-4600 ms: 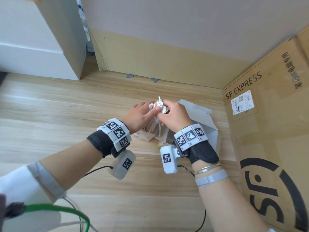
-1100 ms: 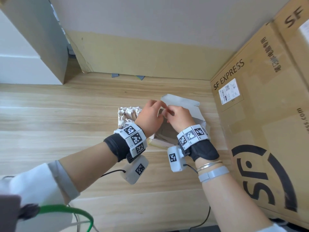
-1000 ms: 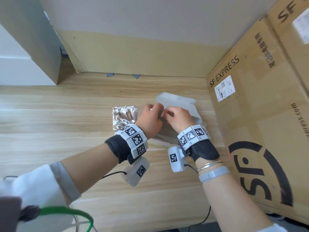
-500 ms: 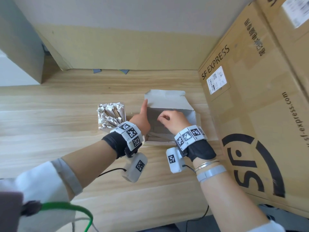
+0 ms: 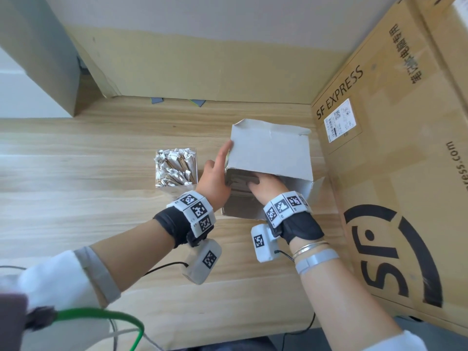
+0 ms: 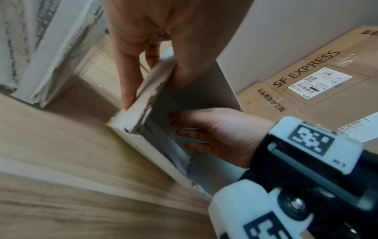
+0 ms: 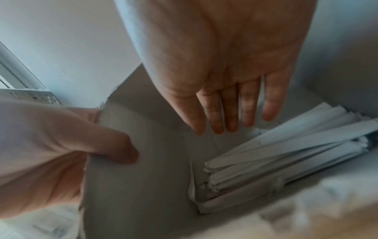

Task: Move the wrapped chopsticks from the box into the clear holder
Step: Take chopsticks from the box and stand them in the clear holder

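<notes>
Since half a second ago the right hand (image 5: pixel 266 190) has gone deeper into the box (image 5: pixel 271 150), under its raised flap. Its fingers (image 7: pixel 248 105) are straight and together, holding nothing, tips just above the chopsticks (image 7: pixel 286 150) lying flat in the bottom. The left hand (image 5: pixel 215 181) pinches the box's left wall, thumb inside, forefinger stretched along the outside. Grey, matte card makes up the box, torn at the edges. The wrappers are thin white paper, long and flat. Beside the box, the holder (image 5: pixel 176 168) stands packed with wrapped sticks on the pale wood table (image 5: pixel 76 173).
</notes>
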`<state>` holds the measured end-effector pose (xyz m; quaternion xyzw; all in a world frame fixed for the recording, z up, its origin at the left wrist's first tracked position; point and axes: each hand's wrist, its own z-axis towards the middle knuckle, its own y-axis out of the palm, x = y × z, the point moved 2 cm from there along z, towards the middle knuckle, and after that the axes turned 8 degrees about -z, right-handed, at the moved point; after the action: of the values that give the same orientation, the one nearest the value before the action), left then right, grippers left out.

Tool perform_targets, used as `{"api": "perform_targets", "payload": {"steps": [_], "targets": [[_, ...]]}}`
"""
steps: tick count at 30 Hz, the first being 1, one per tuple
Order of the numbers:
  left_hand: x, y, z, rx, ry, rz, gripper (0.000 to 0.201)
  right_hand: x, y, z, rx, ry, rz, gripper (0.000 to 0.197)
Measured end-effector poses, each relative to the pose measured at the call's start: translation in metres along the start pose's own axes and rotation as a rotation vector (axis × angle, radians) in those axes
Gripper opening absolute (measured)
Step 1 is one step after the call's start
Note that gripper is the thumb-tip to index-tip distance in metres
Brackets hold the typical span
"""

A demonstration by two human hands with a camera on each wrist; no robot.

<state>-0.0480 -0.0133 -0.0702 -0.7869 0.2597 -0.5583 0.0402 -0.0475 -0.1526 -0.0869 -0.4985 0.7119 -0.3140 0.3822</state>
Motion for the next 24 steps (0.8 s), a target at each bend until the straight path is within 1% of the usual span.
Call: {"api": "perform_targets", "payload": {"steps": [3,6,8,12,14,18,24], "targets": [[-0.004,0.003,-0.004,0.01,-0.028,0.001,0.092,-0.001,0.007,0.005,-0.02,0.041,-0.029,0.042],[-0.006,0.003,-0.005,-0.005,-0.039,-0.011,0.094,-0.004,0.012,0.009,-0.029,0.015,-0.033,0.045],[-0.006,0.003,-0.005,-0.004,-0.036,-0.002,0.094,-0.005,0.016,0.012,-0.06,0.02,-0.059,0.046],[-0.007,0.004,-0.004,-0.002,-0.038,-0.001,0.093,-0.005,0.024,0.016,-0.195,0.082,-0.161,0.041],[-0.007,0.004,-0.004,0.002,-0.033,0.003,0.09,-0.005,0.027,0.018,-0.237,0.089,-0.219,0.039],[-0.007,0.005,-0.003,-0.001,-0.044,0.017,0.099,-0.006,0.029,0.02,-0.283,0.107,-0.325,0.039],[-0.006,0.006,-0.004,0.009,-0.044,0.009,0.1,-0.008,0.033,0.021,-0.334,0.109,-0.414,0.036]]}}
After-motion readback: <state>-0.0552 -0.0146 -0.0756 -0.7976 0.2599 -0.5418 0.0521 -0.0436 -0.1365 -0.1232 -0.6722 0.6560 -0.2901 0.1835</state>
